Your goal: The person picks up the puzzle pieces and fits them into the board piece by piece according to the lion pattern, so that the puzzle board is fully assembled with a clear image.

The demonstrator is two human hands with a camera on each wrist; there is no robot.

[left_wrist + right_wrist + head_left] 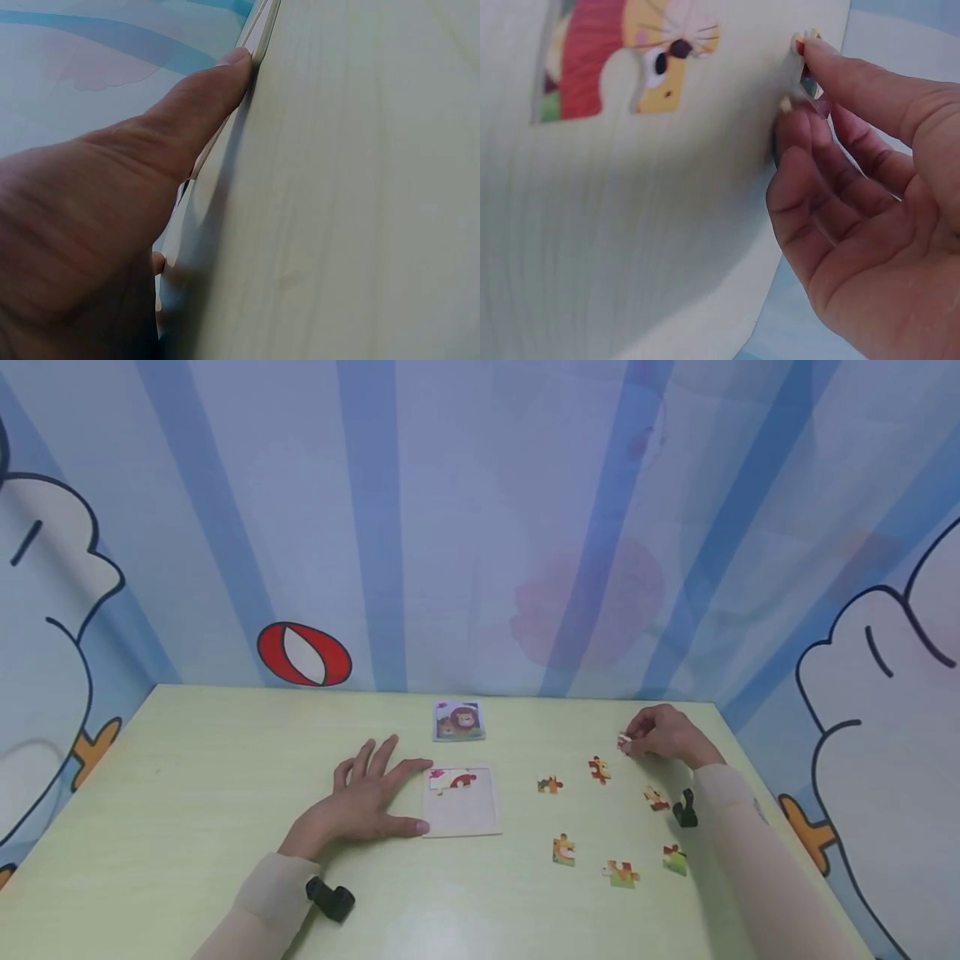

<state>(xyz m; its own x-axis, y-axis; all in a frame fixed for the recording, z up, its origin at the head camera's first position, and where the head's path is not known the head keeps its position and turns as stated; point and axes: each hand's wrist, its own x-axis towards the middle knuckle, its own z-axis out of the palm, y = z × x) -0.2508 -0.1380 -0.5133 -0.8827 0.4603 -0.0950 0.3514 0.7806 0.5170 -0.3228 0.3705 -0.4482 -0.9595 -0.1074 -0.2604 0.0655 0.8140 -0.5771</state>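
The right hand (663,733) pinches a piece (624,742) toward the right of the worktop (187,793) while the left hand (365,802), fingers spread, touches the tray (468,814) (partly filled), so piece-picking seems underway, carrying and aligning likely next.

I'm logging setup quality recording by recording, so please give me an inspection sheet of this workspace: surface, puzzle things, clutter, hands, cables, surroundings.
Surface: pale table, faint grain.
Puzzle things: puzzle board, partly filled at its upper part; six loose pieces to its right; picture card showing a lion, beyond the board.
Clutter: nothing seen.
Left hand: thumb and index finger touch the board's left side.
Right hand: pinches a puzzle piece.
Cables: nothing seen.
Surroundings: blue-striped cartoon backdrop; black devices at both wrists.
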